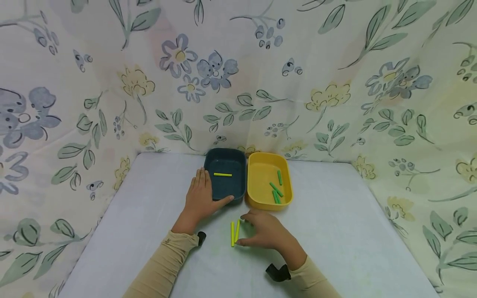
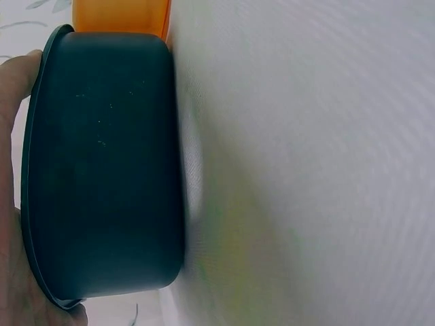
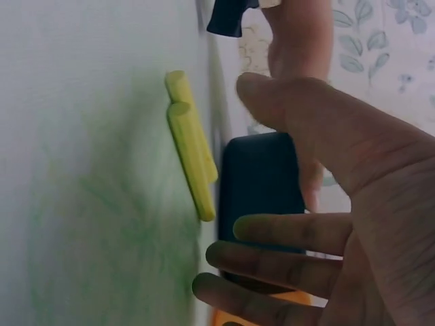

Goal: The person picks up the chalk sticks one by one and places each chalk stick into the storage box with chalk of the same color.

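Note:
Two yellow chalk sticks [image 1: 232, 234] lie close together on the white cloth, nearly parallel. My right hand [image 1: 266, 231] is just beside them, thumb and fingers spread apart; the right wrist view shows a gap between the fingertips [image 3: 251, 227] and the yellow chalk [image 3: 194, 159]. My left hand [image 1: 199, 194] rests on the dark blue tray [image 1: 225, 194], straight fingers along its left rim and thumb across the front rim. Inside that tray lies one yellow chalk stick [image 1: 222, 174]. In the left wrist view the blue tray's side [image 2: 109, 163] fills much of the frame.
A yellow tray [image 1: 257, 200] stands against the right side of the blue one, with several green chalk sticks [image 1: 276, 189] in it. Flowered fabric [image 1: 238, 74] hangs behind and at both sides of the table [image 1: 328, 207]. Green dust [image 3: 109, 190] marks the cloth.

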Action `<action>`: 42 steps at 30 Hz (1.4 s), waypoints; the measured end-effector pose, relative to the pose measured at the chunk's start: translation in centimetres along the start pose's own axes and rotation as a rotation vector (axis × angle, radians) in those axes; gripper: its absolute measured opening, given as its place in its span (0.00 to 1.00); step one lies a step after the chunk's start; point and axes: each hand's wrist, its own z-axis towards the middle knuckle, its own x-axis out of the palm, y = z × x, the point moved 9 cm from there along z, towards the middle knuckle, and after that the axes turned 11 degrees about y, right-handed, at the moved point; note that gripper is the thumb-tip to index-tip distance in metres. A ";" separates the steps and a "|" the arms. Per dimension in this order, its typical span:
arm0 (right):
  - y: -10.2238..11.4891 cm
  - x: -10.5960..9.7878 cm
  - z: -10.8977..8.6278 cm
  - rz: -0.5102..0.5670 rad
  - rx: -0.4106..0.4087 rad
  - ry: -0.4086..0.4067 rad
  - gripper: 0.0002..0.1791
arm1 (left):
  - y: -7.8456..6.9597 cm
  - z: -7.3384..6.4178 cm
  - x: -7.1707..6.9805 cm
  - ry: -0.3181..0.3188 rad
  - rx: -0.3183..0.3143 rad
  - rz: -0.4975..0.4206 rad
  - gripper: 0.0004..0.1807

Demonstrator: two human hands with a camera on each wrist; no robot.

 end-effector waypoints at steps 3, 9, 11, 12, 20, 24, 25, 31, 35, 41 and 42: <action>-0.2 0.5 0.2 -0.046 0.022 0.002 0.45 | -0.1 -0.1 0.0 0.002 -0.001 0.002 0.75; 0.0 0.7 0.7 -0.090 0.031 -0.016 0.43 | -0.2 -0.1 -0.2 -0.008 -0.005 0.005 0.74; 0.2 0.8 0.9 -0.107 0.032 -0.020 0.43 | -0.2 -0.1 -0.2 -0.010 -0.006 0.007 0.74; 0.2 0.9 1.0 -0.115 0.036 -0.020 0.44 | -0.2 -0.1 -0.2 -0.010 -0.005 0.006 0.75; 0.4 1.3 1.4 -0.182 0.058 -0.013 0.48 | 0.0 0.0 0.0 -0.005 -0.014 0.002 0.75; 0.6 1.2 1.4 -0.199 0.052 -0.023 0.48 | -0.1 0.0 -0.1 -0.006 -0.013 0.000 0.75; 0.7 1.2 1.4 -0.203 0.049 -0.025 0.47 | -0.1 0.0 0.0 -0.003 -0.015 0.000 0.75; 0.9 1.0 1.5 -0.219 0.049 -0.030 0.45 | -0.1 -0.1 0.0 -0.002 -0.015 0.003 0.75; 0.8 1.0 1.6 -0.221 0.058 -0.026 0.45 | -0.2 -0.2 -0.2 -0.011 -0.009 0.001 0.74; 1.0 0.9 1.4 -0.225 0.056 -0.030 0.44 | -0.2 -0.2 -0.2 -0.009 -0.010 -0.001 0.75; 1.0 0.9 1.4 -0.223 0.056 -0.031 0.44 | -0.2 -0.2 -0.2 -0.008 -0.008 -0.003 0.75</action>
